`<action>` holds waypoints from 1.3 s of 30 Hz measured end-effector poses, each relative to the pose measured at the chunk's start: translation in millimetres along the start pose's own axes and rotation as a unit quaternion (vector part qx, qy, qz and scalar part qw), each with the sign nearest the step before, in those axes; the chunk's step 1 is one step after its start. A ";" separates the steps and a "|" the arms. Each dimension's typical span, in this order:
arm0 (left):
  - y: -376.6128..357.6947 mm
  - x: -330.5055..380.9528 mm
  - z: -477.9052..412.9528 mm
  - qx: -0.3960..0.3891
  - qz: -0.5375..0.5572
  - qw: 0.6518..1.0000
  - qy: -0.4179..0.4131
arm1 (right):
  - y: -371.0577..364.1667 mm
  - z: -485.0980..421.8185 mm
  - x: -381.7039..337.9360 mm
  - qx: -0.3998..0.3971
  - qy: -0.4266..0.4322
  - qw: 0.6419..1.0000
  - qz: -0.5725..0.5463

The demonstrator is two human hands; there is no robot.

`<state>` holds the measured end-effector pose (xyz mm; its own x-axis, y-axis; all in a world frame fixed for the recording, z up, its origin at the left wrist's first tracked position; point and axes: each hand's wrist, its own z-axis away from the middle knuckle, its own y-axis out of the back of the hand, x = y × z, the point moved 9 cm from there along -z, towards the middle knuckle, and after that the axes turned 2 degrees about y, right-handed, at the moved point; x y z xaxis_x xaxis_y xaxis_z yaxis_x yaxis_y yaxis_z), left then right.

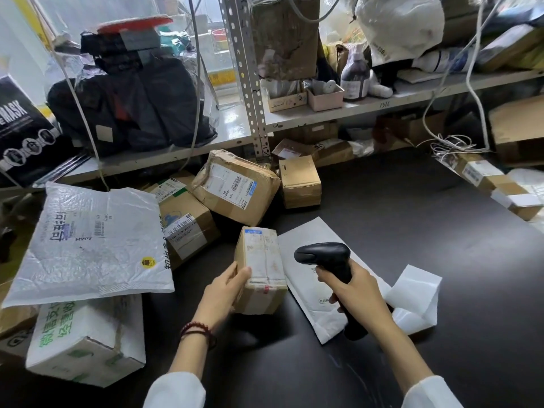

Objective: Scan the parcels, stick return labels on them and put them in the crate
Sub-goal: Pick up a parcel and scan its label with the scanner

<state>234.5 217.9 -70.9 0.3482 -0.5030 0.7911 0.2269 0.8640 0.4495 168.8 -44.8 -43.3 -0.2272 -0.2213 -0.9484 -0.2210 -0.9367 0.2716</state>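
Head camera looks down at a small brown parcel [262,269] near the middle of the dark table [412,216]. The parcel stands on one end with its white label facing up and toward the person. The left hand [226,290] holds it, thumb on the label side and fingers curled round the far left side. It is hard to tell if the bottom of the parcel sits on the table or is just above it. A string of red beads [195,329] goes round the left wrist. The right hand [356,290] grips the handle of a black scanner [326,260]. The scanner's head points left at the parcel, just beside it and not touching. Under the scanner, a flat white envelope [306,245] lies on the table. A bent strip of white paper [418,295] lies to its right. Behind the parcel, three brown boxes [235,187] sit in a messy heap by the shelf. On the left, a big white bag parcel [97,240] lies on top of a white box with green writing [85,340]. Up on the metal shelf [382,104] stand a dark bottle [354,75] and a big black bag [132,104].
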 end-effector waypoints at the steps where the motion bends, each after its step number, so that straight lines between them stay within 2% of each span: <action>1: -7.2 -5.1 2.1 -0.016 0.015 1.000 0.016 | -0.7 -0.4 0.1 0.000 -0.001 1.000 -0.002; 5: -26.3 -12.8 4.8 -0.063 0.009 0.997 0.053 | -2.9 -1.1 -4.5 0.001 0.006 1.000 -0.011; 9: -32.1 -13.8 6.1 -0.074 0.087 0.991 0.061 | -1.8 -0.3 -15.1 0.006 0.031 0.999 -0.021; 15: -43.9 -4.2 10.0 0.000 0.219 0.976 -0.003 | 2.8 6.6 -34.3 0.014 0.075 0.997 -0.022; 19: -31.3 17.5 12.2 0.079 0.150 0.981 -0.091 | 8.1 10.6 -39.2 0.040 0.092 0.995 -0.003; 22: -22.4 27.3 4.6 0.112 0.133 0.978 -0.112 | 13.0 12.5 -35.7 0.049 0.086 0.995 0.007; 32: -36.5 49.3 4.9 0.066 0.053 0.973 -0.213 | 25.7 16.4 -36.4 0.073 0.094 0.993 -0.016; 39: -33.2 54.2 0.2 0.051 0.009 0.981 -0.186 | 33.5 21.5 -28.7 0.091 0.077 0.992 -0.032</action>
<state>245.7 161.9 -42.9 -0.0098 -0.4606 0.8876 0.1254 0.8800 0.4580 147.5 -64.0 -3.5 -0.0626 -0.2153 -0.9745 -0.4009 -0.8888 0.2221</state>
